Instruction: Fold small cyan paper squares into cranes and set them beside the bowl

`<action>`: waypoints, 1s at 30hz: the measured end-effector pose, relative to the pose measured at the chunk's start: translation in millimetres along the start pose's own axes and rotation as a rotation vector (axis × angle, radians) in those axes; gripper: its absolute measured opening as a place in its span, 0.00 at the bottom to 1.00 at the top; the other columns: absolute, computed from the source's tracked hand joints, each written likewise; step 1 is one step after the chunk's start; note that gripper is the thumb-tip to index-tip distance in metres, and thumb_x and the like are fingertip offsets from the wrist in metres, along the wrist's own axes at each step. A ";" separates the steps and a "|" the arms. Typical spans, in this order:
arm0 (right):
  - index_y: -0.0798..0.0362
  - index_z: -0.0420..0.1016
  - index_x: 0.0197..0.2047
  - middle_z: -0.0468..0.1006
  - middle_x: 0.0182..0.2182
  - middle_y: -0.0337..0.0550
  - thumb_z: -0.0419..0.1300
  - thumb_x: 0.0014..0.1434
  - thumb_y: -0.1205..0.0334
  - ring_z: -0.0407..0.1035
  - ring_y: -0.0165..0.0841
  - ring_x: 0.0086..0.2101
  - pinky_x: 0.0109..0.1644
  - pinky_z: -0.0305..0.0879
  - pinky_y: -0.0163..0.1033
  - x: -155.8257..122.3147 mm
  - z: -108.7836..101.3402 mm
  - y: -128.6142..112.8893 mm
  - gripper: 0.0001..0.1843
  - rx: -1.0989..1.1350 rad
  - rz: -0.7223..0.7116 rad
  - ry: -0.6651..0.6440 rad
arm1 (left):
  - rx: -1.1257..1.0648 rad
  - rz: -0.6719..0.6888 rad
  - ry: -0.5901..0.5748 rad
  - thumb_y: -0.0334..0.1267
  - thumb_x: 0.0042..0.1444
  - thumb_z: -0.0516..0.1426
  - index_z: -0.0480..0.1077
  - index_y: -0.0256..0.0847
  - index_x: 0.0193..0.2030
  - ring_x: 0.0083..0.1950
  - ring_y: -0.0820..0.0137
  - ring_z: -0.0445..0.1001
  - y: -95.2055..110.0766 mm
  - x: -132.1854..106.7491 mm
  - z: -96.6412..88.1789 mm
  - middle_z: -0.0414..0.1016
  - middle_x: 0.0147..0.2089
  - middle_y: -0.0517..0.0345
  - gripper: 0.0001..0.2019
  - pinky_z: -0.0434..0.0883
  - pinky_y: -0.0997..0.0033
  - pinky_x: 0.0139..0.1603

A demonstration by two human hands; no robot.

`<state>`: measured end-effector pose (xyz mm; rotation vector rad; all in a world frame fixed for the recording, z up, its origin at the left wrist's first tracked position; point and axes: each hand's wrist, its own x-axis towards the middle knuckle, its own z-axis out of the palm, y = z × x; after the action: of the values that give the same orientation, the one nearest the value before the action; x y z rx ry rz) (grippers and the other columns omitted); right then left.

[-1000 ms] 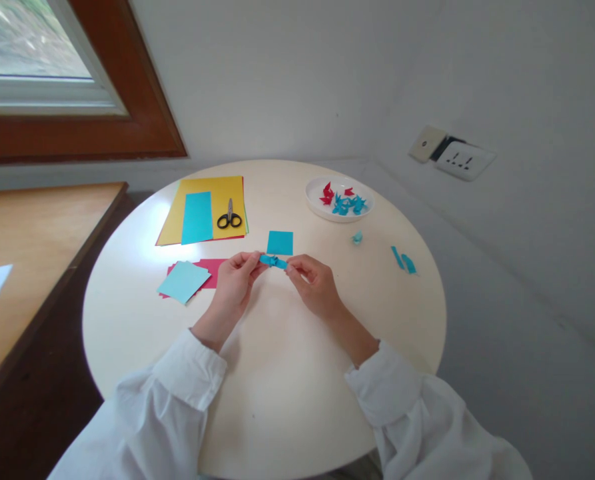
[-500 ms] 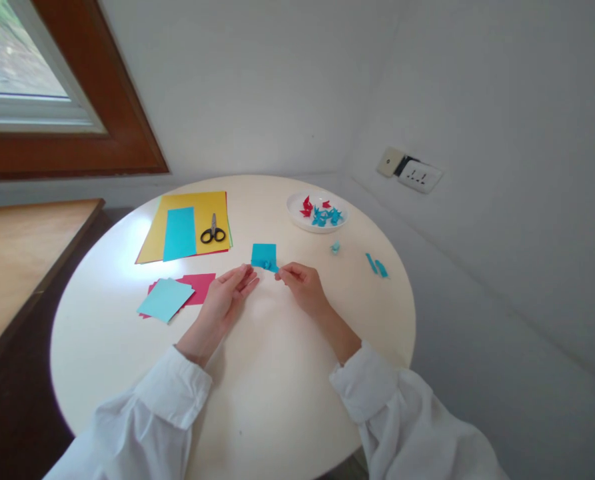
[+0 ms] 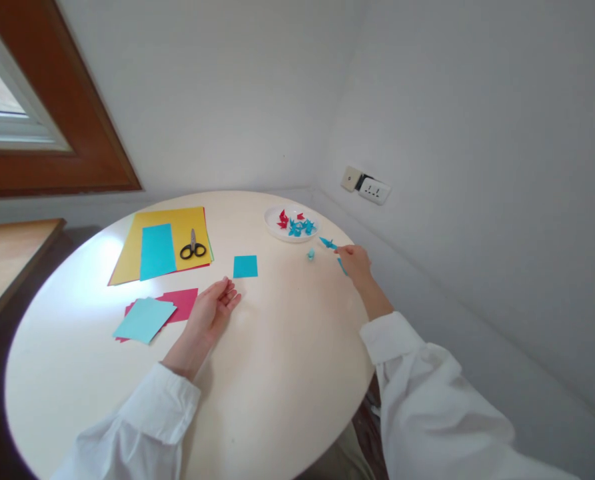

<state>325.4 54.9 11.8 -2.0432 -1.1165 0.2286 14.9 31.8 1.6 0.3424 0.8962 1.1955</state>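
My right hand [image 3: 356, 262] pinches a small folded blue paper crane [image 3: 328, 244] by one end, at the right side of the round table. Beneath that hand, a blue paper strip [image 3: 342, 266] partly shows. My left hand [image 3: 213, 303] rests palm up with loosely curled fingers apart and nothing in it. Just beyond its fingertips lies a flat blue paper square [image 3: 246, 266]. Left of the hand are light blue paper squares [image 3: 145, 319] on top of red ones [image 3: 183, 303]. A tiny pale blue folded piece [image 3: 310, 255] sits left of the crane.
At the back, a white plate [image 3: 273, 231] holds several red and blue folded pieces. Black-handled scissors [image 3: 193, 249] and a blue paper rectangle [image 3: 158, 251] lie on yellow sheets [image 3: 127, 250]. Behind the white table [image 3: 277, 373] are the wall and a socket [image 3: 374, 191].
My right hand has moved from the middle of the table to the right, carrying the blue crane away from the blue square. My left hand stays near the square. The view has turned right.
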 end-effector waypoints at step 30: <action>0.54 0.74 0.41 0.74 0.46 0.49 0.47 0.58 0.65 0.63 0.38 0.50 0.55 0.52 0.47 -34.4 44.2 -64.5 0.15 -0.137 -0.529 -0.090 | -0.011 0.126 0.038 0.31 0.52 0.56 0.65 0.34 0.24 0.22 0.79 0.66 3.4 3.5 -2.6 0.66 0.21 0.62 0.07 0.68 0.78 0.27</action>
<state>242.2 72.3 20.5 -1.7859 -1.7203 -0.0246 11.0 35.6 0.8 0.3729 0.9117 1.3266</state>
